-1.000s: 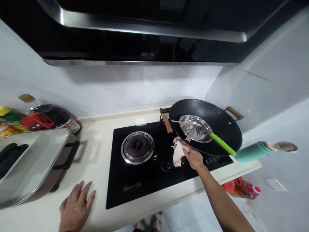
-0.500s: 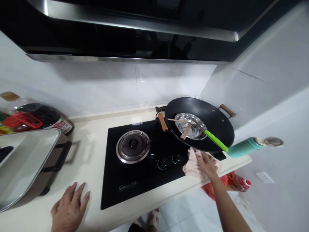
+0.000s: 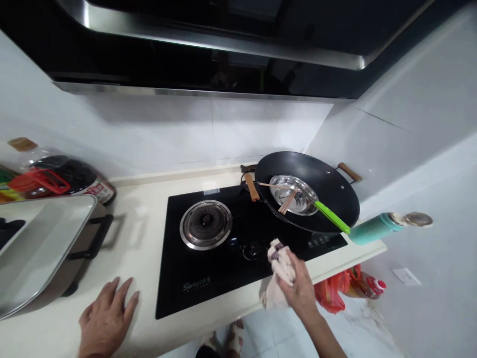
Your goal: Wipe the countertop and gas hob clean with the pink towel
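Your left hand (image 3: 107,314) lies spread, empty; your right hand (image 3: 301,291) clutches a bunched pale-pink cloth (image 3: 280,271); flatten it to wipe.

A kitchen, homelike in scale: a black hob (image 3: 223,283) with a round burner (image 3: 206,224) is set into a pale counter (image 3: 137,233) beneath a wide extractor hood (image 3: 179,59). A wok (image 3: 335,181) at the hob's right holds a steel bowl (image 3: 303,205) and chopsticks (image 3: 286,203), while a pan (image 3: 48,238) and a dark labelled bottle (image 3: 70,171) sit at left. Sandalled feet (image 3: 236,338) show on the tiled floor (image 3: 270,335) below, near a wall socket (image 3: 406,276).
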Demonstrator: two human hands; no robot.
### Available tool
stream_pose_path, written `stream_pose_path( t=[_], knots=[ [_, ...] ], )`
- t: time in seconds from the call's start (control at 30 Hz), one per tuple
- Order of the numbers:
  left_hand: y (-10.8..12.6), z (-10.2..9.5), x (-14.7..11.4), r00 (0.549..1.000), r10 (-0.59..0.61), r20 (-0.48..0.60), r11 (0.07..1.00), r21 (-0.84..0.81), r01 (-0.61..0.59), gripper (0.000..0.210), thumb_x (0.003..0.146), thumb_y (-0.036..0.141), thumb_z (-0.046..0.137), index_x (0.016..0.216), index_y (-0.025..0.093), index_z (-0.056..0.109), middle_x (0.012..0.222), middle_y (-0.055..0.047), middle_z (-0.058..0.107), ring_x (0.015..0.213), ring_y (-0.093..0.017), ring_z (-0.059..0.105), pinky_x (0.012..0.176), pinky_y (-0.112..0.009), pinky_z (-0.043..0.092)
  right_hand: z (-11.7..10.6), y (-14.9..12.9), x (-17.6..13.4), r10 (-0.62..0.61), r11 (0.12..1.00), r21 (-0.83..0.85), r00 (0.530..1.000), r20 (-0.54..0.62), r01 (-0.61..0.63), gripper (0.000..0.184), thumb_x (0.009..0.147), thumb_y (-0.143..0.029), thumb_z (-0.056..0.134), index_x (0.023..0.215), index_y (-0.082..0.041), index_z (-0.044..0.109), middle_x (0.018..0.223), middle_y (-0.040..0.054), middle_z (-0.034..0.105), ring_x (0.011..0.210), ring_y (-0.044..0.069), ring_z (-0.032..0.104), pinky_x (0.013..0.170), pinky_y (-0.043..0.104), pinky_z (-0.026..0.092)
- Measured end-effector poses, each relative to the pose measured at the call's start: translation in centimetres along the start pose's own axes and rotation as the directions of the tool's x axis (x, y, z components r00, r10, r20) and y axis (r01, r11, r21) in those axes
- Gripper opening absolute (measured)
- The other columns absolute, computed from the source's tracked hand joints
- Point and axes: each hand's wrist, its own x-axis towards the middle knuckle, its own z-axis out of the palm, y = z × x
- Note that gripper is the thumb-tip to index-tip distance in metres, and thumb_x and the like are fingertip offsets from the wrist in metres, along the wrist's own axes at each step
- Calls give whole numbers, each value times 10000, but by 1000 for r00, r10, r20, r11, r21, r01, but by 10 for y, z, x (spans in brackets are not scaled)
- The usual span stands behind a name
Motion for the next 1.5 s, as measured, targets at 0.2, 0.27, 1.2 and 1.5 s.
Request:
stream_pose_path(
  t=[0.2, 0.27, 1.2, 1.5],
  knots=[
    [1, 1, -1, 1000, 11, -16, 1000, 10, -11, 727, 986, 590, 189, 1439, 177, 581, 1568, -182, 470, 1473, -357, 395, 1161, -595, 321, 9, -14, 78, -180, 943, -263, 978, 106, 202, 550, 850, -321, 656, 1384, -204, 599, 1471, 158, 494, 1258, 354, 490, 1063, 532, 460],
    [2, 0, -2, 1000, 10, -27, 1000, 8, -10, 728, 986, 581, 185, 1428, 169, 591, 1563, -189, 477, 1473, -354, 395, 1159, -588, 321, 21, -13, 79, -157, 929, -309, 973, 170, 204, 550, 833, -247, 649, 1378, -187, 601, 1435, 151, 546, 1236, 346, 497, 1053, 523, 462],
    [1, 2, -8, 999, 31, -19, 998, 59, -30, 628, 1030, 501, 252, 1452, 178, 586, 1599, -173, 458, 1521, -326, 343, 1195, -567, 292, 49, -65, -24, -139, 988, 103, 949, 282, 114, 370, 794, -258, 675, 1164, -264, 658, 1225, 83, 588, 1103, 258, 629, 979, 394, 564],
    [-1, 3, -9, 999, 35, -33, 997, 64, -33, 581, 1031, 482, 287, 1451, 207, 581, 1589, -160, 475, 1526, -300, 342, 1192, -531, 289, 112, -144, 53, -58, 951, -262, 924, 377, 167, 715, 870, -494, 659, 1506, -208, 503, 1650, 179, 325, 1508, 469, 273, 1188, 640, 287]
  ],
)
